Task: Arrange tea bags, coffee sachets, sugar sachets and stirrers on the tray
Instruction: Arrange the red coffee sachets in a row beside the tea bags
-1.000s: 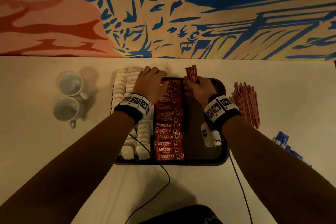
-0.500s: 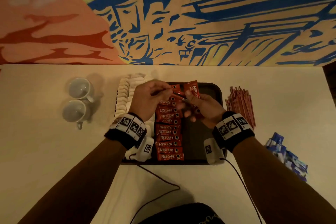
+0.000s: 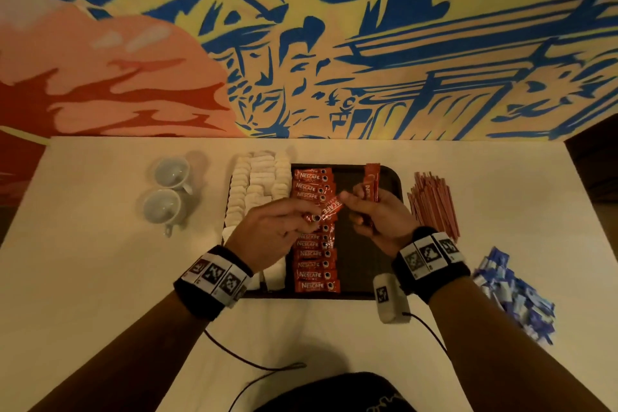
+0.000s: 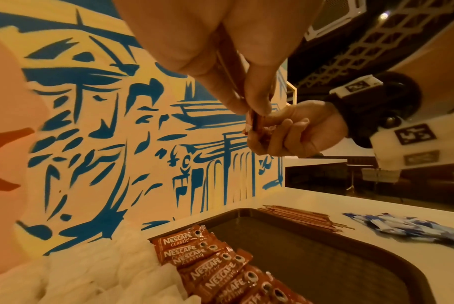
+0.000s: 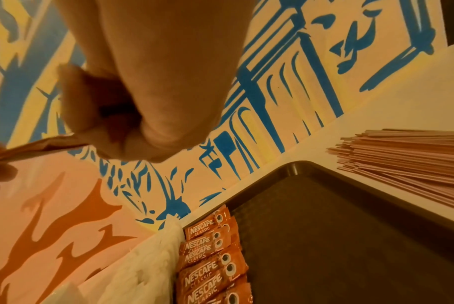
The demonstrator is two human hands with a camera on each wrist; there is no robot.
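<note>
Above the dark, round-cornered tray (image 3: 394, 177), both hands meet over one red Nescafé coffee sachet (image 3: 329, 209) — a slim, glossy foil stick with white lettering, held tilted in the air. The left hand (image 3: 271, 231) pinches its near end between thumb and fingertips; the right hand (image 3: 378, 217) pinches the far end with thumb and forefinger. The right hand's other fingers curl round a small bundle of spare sachets (image 3: 372, 182), which stand upright out of the fist.

On the tray lies a neat column of coffee sachets (image 3: 314, 264), each flat and crosswise, overlapping like shingles from the far rim to the near one. Just beside it, on the left part of the tray, soft white tea bags (image 3: 257, 184) sit in puffy, crinkled rows; a few spill over the far edge. The right half of the tray floor is a matte, finely textured brown.

Off the tray on the pale, smooth table (image 3: 100, 278) — to the right — lies a flat sheaf of thin pinkish stirrers (image 3: 433, 204), and nearer the person a loose heap of blue-and-white sugar sachets (image 3: 515, 294). Two white ceramic cups (image 3: 167, 191) stand to the left, touching. A painted mural (image 3: 334, 43) in blue, cream and orange fills the wall behind.
</note>
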